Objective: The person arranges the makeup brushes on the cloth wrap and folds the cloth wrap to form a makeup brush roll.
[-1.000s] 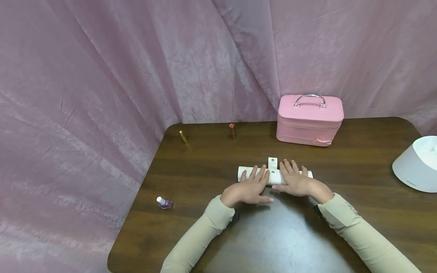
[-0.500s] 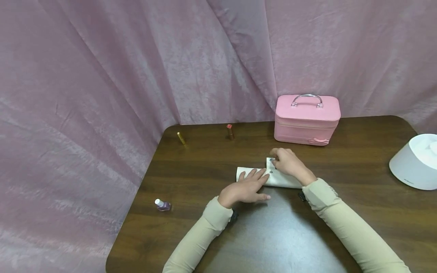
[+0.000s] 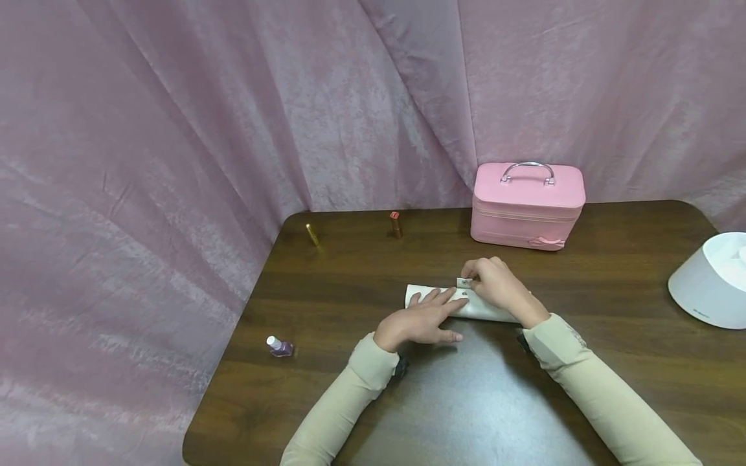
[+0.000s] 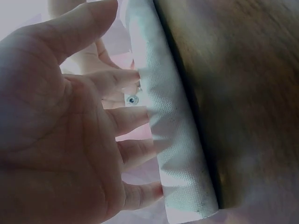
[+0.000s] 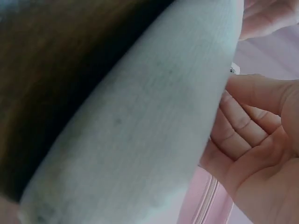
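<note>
A white, canvas-textured roll lies across the middle of the table, in front of the person. My left hand rests on its left part, fingers straight and spread; the left wrist view shows the fingertips on top of the roll. From the roll's far side rises a short strap with a metal snap. Thumb and curled fingers of my right hand pinch this strap at its right side, covering part of it. In the right wrist view the roll hides the fingertips.
Behind the roll stands a pink vanity case. A brown-red lipstick tube and a thin gold tube stand farther back left. Nail polish lies at the left, a white rounded device at the right edge. Pink curtain hangs behind.
My right hand has left its flat place on the roll, moved to the strap and pinched it. The strap now looks shorter, tipped up toward the roll. My left hand has stayed put.
</note>
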The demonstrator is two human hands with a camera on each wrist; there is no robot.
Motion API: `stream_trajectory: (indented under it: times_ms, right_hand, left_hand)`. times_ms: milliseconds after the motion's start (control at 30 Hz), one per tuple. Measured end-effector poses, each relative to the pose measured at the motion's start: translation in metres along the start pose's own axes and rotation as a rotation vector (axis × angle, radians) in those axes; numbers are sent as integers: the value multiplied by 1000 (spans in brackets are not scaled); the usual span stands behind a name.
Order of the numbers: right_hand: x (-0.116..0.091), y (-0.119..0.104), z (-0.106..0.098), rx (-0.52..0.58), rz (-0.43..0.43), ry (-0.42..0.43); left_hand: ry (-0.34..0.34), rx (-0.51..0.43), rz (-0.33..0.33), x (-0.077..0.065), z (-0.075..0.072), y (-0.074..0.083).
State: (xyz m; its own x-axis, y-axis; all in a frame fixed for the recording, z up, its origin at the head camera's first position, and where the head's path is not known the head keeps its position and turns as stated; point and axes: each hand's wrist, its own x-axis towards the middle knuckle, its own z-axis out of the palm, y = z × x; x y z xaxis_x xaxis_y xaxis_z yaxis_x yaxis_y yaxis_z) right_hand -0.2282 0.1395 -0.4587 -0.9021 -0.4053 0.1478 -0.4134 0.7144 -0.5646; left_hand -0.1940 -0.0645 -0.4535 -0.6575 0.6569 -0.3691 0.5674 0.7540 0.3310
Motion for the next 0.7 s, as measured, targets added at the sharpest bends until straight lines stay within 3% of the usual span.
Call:
stream_trajectory:
  times_ms: [500,700]
  right_hand:
    - [-11,-2,5,-38,-39,19]
    - [-16,0,11,-73,-133,59]
  left_hand:
    - [-18,2,27,6,-5,-3]
    - [-39,-2,31,7,-5,-7]
